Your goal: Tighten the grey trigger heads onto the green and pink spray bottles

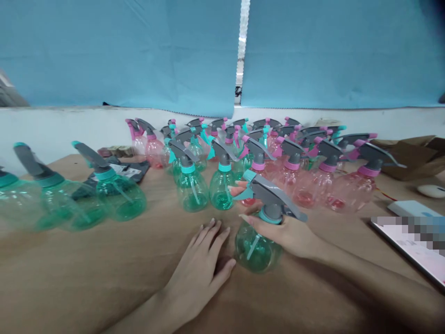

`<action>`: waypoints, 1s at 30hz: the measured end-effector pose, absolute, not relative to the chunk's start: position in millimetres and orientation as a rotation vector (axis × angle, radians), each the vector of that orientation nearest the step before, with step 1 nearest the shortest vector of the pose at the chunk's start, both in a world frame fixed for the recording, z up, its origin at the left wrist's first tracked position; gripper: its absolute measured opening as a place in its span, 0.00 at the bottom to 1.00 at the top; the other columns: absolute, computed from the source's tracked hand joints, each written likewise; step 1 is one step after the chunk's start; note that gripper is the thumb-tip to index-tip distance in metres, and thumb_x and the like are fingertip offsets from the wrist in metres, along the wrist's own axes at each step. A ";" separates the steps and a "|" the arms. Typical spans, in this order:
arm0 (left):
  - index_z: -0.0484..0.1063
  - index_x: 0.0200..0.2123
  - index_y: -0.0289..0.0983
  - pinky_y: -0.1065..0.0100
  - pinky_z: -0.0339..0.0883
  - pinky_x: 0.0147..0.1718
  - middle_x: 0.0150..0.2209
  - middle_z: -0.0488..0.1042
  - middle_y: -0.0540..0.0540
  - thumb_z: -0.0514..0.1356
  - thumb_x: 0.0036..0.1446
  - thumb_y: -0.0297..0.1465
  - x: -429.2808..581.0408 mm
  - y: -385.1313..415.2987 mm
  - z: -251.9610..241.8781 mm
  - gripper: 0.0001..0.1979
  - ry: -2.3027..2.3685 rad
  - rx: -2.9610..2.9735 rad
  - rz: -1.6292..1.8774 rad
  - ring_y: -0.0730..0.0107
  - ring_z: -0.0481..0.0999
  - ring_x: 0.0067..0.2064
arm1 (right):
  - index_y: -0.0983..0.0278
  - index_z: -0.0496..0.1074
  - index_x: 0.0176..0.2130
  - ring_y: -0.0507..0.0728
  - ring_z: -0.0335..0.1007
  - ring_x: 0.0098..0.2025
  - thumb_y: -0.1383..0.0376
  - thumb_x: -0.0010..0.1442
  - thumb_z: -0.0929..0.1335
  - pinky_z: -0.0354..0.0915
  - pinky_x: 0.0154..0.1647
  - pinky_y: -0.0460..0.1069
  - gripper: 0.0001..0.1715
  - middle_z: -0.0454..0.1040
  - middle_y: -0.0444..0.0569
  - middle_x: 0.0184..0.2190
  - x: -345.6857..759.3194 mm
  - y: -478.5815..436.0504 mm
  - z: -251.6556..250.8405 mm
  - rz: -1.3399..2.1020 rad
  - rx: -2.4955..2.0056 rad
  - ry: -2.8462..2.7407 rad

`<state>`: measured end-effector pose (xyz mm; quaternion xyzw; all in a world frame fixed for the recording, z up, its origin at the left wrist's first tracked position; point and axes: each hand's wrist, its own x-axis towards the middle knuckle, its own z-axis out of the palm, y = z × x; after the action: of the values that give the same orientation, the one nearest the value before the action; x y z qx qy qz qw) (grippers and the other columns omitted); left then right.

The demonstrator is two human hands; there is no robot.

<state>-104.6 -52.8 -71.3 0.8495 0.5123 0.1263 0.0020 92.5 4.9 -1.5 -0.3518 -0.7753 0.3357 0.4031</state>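
My right hand (285,234) is wrapped round the neck of a green spray bottle (257,253) with a grey and teal trigger head. A white dip tube shows inside, and the bottle stands slightly tilted at the front of the group. My left hand (205,262) lies flat on the wooden table, fingers spread, just left of that bottle. Just beyond my hands stand two more green spray bottles (193,190), side by side. To their right, pink spray bottles (354,188) form a row.
More green and pink bottles crowd behind. Several green bottles (121,197) stand at the left near a dark plastic packet (135,171). At the right lie a tablet-like device (399,246), a white box (413,208), a white mouse (431,190) and a brown paper bag (410,157). Blue cloth (139,55) hangs behind.
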 end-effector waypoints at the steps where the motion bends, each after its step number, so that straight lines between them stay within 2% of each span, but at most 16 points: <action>1: 0.55 0.60 0.35 0.49 0.54 0.56 0.61 0.58 0.39 0.51 0.63 0.40 -104.5 -52.7 -70.9 0.25 1.608 2.662 0.398 0.56 0.54 0.62 | 0.58 0.71 0.33 0.53 0.74 0.31 0.63 0.53 0.65 0.72 0.35 0.50 0.05 0.77 0.41 0.31 92.4 4.8 -1.2 0.850 -0.883 -1.958; 7: 0.55 0.60 0.35 0.50 0.53 0.57 0.61 0.58 0.39 0.51 0.63 0.40 -104.8 -52.0 -69.8 0.25 1.610 2.652 0.390 0.55 0.54 0.63 | 0.58 0.72 0.32 0.56 0.74 0.30 0.62 0.52 0.65 0.73 0.31 0.50 0.06 0.77 0.42 0.27 93.1 6.1 -3.2 0.791 -1.004 -1.981; 13: 0.55 0.59 0.35 0.50 0.53 0.57 0.61 0.58 0.39 0.50 0.63 0.40 -104.3 -52.1 -69.7 0.25 1.596 2.649 0.404 0.55 0.54 0.62 | 0.57 0.71 0.34 0.56 0.75 0.39 0.67 0.51 0.64 0.73 0.39 0.51 0.09 0.76 0.43 0.40 94.7 8.3 -1.5 0.878 -0.839 -1.996; 18: 0.55 0.59 0.36 0.49 0.53 0.57 0.61 0.59 0.40 0.51 0.63 0.40 -104.7 -52.1 -69.5 0.25 1.596 2.640 0.410 0.55 0.54 0.62 | 0.56 0.69 0.39 0.57 0.75 0.37 0.68 0.51 0.64 0.73 0.38 0.53 0.14 0.77 0.43 0.36 96.8 6.2 0.9 0.848 -0.856 -1.976; 24: 0.55 0.59 0.36 0.49 0.53 0.57 0.61 0.58 0.40 0.51 0.63 0.40 -105.0 -52.4 -69.6 0.25 1.606 2.642 0.399 0.56 0.54 0.62 | 0.56 0.73 0.36 0.57 0.74 0.42 0.67 0.53 0.65 0.72 0.44 0.53 0.11 0.77 0.43 0.39 98.3 9.4 -6.0 0.890 -0.812 -1.995; 30: 0.55 0.59 0.35 0.49 0.53 0.57 0.61 0.58 0.39 0.50 0.63 0.40 -105.0 -51.8 -70.2 0.25 1.596 2.663 0.399 0.55 0.54 0.62 | 0.58 0.72 0.41 0.57 0.74 0.44 0.66 0.54 0.67 0.71 0.46 0.54 0.13 0.76 0.45 0.42 97.9 11.3 -15.2 0.867 -0.878 -1.941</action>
<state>-105.0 -51.8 -70.2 0.8507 0.5099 0.1276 0.0059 97.9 11.3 -15.2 -0.3484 -0.7704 0.3441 0.4083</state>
